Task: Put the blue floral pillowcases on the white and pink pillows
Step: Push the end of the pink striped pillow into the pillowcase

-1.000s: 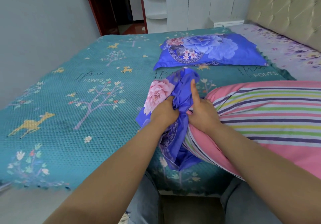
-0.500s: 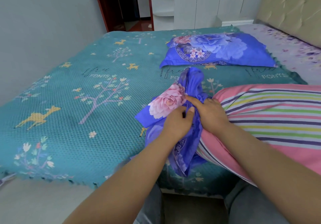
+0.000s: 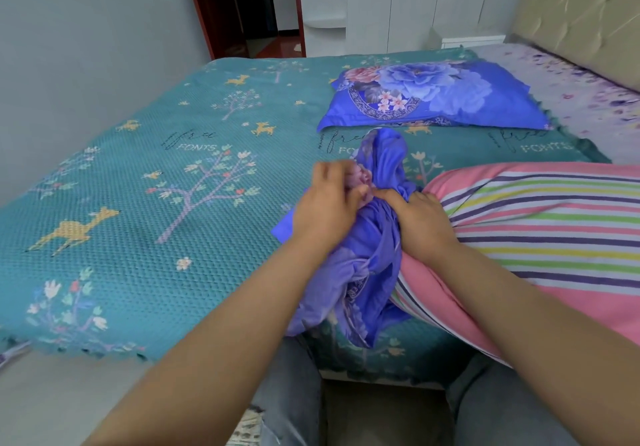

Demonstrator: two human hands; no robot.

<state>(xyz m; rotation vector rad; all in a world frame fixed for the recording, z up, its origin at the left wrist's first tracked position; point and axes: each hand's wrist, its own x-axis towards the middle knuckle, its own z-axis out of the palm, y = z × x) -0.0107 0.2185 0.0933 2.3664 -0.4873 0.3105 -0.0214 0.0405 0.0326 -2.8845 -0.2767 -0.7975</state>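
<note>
A bunched blue floral pillowcase [image 3: 367, 272] hangs over the near edge of the bed, at the left end of a pink pillow with coloured stripes [image 3: 540, 231]. My left hand [image 3: 329, 210] grips the gathered cloth from the left, a little blurred. My right hand [image 3: 419, 220] pinches the same cloth where it meets the pillow's end. The pillowcase's opening is hidden in the folds. A second pillow in a blue floral pillowcase [image 3: 436, 99] lies flat farther back on the bed.
The bed wears a teal patterned bedspread [image 3: 173, 203]; a purple floral sheet [image 3: 575, 99] shows at the right by the padded headboard [image 3: 581, 12]. White wardrobes [image 3: 415, 2] and a doorway [image 3: 242, 5] stand beyond. My knees in jeans are at the bed's near edge.
Both hands have worked along the bunched pillowcase: my left hand shifted up and left over the pink flower print, and my right hand's raised finger came down onto the cloth.
</note>
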